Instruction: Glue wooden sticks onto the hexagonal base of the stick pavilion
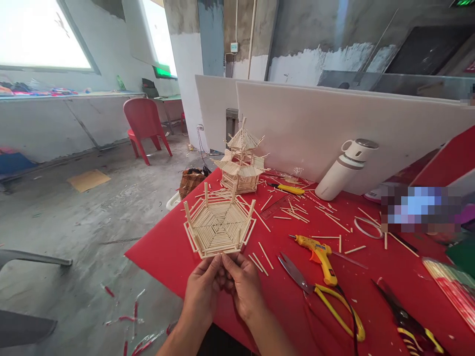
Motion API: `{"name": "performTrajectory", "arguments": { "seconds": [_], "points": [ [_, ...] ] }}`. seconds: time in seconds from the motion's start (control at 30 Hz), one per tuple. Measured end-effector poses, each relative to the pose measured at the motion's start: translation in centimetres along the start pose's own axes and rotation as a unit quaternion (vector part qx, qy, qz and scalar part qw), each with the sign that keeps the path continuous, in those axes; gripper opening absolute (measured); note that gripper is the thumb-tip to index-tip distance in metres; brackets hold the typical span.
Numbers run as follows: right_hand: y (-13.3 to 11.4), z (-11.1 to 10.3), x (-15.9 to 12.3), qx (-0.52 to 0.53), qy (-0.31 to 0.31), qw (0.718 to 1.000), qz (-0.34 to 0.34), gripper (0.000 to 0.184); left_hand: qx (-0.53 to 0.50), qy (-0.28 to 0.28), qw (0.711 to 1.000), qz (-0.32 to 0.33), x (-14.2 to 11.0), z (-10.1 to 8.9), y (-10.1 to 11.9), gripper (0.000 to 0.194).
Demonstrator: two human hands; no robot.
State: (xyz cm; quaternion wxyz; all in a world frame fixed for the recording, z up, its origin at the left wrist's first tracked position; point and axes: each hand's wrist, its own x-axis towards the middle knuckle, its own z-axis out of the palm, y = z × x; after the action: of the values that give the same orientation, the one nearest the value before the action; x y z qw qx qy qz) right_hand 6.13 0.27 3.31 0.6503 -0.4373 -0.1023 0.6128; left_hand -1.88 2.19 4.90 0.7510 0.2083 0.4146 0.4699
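Stick platform (220, 225), 2 hands (202, 287) pinching its edge, packet (460, 301) of sticks (438, 272)

The table (159, 254) is showing red; near its left edge, the stick base (221, 225) is displaying pale-tan concentric striping.

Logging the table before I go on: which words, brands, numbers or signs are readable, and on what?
No text is legible.
White cylindrical flask with a grey band: lettering too small.
Small white rectangular wall box: too small.
Green-lit panel at top right: cut off, blurred.
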Motion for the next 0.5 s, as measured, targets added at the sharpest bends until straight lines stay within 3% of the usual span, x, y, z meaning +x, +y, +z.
{"name": "performTrajectory", "arguments": {
  "seconds": [0.17,0.3,0.4,0.5],
  "points": [
    [0.0,-0.5,-1.2,-0.014,-0.031,0.999,-0.006,0.04,0.016,-0.006,1.0,-0.006,-1.1,-0.3,0.1,0.041],
    [-0.6,-2.2,-3.7,-0.14,-0.039,0.985,-0.093,0.033,0.048,0.0,0.999,0.015,-2.6,-0.5,-0.8,0.039],
    [-1.8,-4.3,-5.5,-0.327,0.01,0.919,-0.221,0.023,0.133,-0.022,0.989,0.06,-3.3,-0.3,-2.0,0.035],
    [-3.2,-6.5,-6.5,-0.473,0.077,0.821,-0.311,0.016,0.287,-0.072,0.943,0.154,-3.4,0.3,-3.0,0.025]
  ]
}}
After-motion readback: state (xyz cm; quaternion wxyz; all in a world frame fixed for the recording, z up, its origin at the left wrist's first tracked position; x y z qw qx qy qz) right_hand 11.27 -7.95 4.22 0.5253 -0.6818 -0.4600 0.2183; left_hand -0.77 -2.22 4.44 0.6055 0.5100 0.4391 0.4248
